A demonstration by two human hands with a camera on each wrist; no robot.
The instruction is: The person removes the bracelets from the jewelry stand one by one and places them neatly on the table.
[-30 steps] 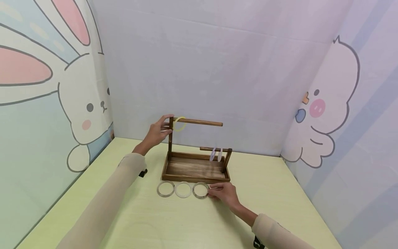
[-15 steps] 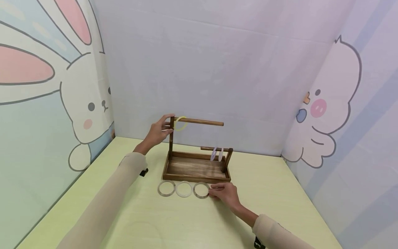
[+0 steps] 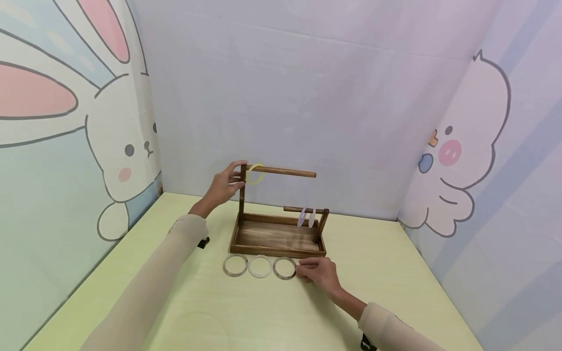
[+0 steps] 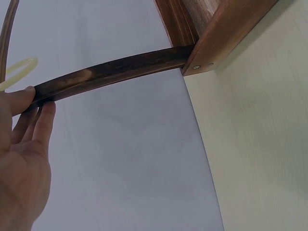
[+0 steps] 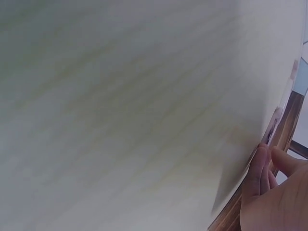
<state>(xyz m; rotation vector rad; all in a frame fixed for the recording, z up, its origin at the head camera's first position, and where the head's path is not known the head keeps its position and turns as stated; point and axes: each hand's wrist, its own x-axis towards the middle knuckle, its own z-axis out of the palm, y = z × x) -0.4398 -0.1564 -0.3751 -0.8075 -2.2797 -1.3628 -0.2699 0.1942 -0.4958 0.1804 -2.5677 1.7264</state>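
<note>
My left hand (image 3: 220, 187) pinches the top of the tall post (image 4: 110, 72) of a dark wooden bangle stand, thumb on one side and fingertips on the other. Right beside it, a yellow bangle (image 4: 33, 61) hangs on the long upper bar (image 3: 285, 171). In front of the stand, three bangles lie in a row: a greyish one (image 3: 224, 265), a white one (image 3: 260, 277) and a grey-brown one (image 3: 275, 269). With thumb and fingertips, my right hand (image 3: 320, 274) pinches the right edge of the grey-brown bangle, which lies flat on the table.
The stand's tray (image 3: 277, 252) sits close behind the row of bangles. On its short lower bar (image 3: 291, 209) hang a lilac bangle (image 3: 302, 218) and a pale bangle (image 3: 312, 218). Printed cloth walls (image 3: 281, 97) enclose the pale yellow-green table (image 3: 263, 317) at the back and sides.
Both hands keep their places on the post and the grey-brown bangle. Only a slight shift of the head view shows.
</note>
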